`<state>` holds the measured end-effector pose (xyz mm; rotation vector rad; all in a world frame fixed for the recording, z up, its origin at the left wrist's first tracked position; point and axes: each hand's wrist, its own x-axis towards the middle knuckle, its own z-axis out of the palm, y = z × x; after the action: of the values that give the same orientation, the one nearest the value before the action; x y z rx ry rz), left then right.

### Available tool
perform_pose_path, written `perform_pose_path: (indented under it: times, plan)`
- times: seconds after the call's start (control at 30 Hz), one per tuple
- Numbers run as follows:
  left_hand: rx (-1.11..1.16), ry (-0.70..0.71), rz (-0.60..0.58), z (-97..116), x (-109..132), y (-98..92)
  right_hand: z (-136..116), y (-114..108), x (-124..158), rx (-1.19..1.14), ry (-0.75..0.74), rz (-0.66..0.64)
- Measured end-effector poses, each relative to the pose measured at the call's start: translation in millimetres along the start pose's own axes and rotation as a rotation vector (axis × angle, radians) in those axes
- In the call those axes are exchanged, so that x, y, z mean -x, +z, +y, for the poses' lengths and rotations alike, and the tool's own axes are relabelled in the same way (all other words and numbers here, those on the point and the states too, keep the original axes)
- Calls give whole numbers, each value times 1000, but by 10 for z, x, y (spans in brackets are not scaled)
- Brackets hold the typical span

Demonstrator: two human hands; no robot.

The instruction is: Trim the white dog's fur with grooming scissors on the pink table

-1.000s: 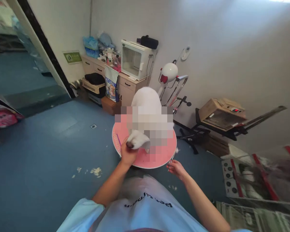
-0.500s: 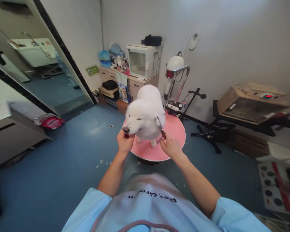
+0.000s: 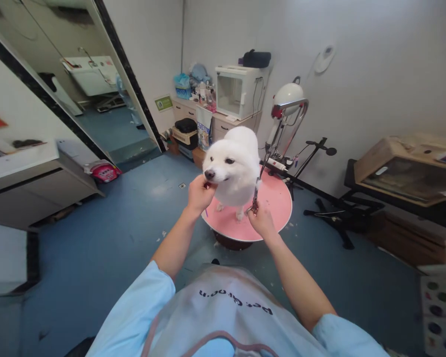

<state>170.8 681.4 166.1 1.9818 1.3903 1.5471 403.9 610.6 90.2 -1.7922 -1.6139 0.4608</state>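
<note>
A fluffy white dog stands on a round pink grooming table, facing me with its eyes open. Under its chin is my left hand, fingers closed at the lower jaw; the fingertips are partly hidden. My right hand grips a pair of scissors by the handles. Their long blades point up beside the dog's cheek and shoulder, on the right of the picture. Whether the blades touch the fur I cannot tell.
Behind the table, a white dryer stands on a stand. A white glass-fronted cabinet rests on drawers. A wooden box sits on a black frame at the right. Hair clippings lie on the blue floor.
My view has swung left. The dog's head has straightened and its eyes have opened. In my right hand the scissors have moved from over the cheek fur to a more upright position beside it.
</note>
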Motion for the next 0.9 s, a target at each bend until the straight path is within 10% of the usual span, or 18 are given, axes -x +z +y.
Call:
perform_pose_path:
  times: [0.27, 0.57, 0.73, 0.9]
  plan:
    - [-205, 98, -139, 378, -117, -38, -255, 347, 267, 133, 17, 64]
    - [-139, 229, -250, 346, -228, -38, -338, 339, 117, 47, 130, 225]
    - [37, 111, -257, -414, -136, 20, 257, 586, 224, -293, 379, 197]
    - [-213, -751, -418, -1583, 372, 274, 825, 986, 1087, -380, 782, 8]
